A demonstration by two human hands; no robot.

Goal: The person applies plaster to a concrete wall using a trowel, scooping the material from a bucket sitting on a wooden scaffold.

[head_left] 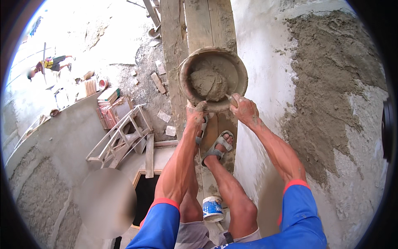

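Observation:
A round basin of wet grey mortar is in front of me, over the wooden planks. My left hand is closed on its near rim, with mortar smeared on the thumb. On the right side of the rim, my right hand grips the handle of a trowel. Only a bit of its metal neck shows, pointing into the basin; the blade cannot be made out against the mortar. Both of my forearms are stretched forward.
My sandalled feet stand on narrow planks raised above the floor. Close on the right is a wall with rough fresh mortar. A white and blue bucket sits between my legs. Below left are a wooden frame, stacked tiles and another person.

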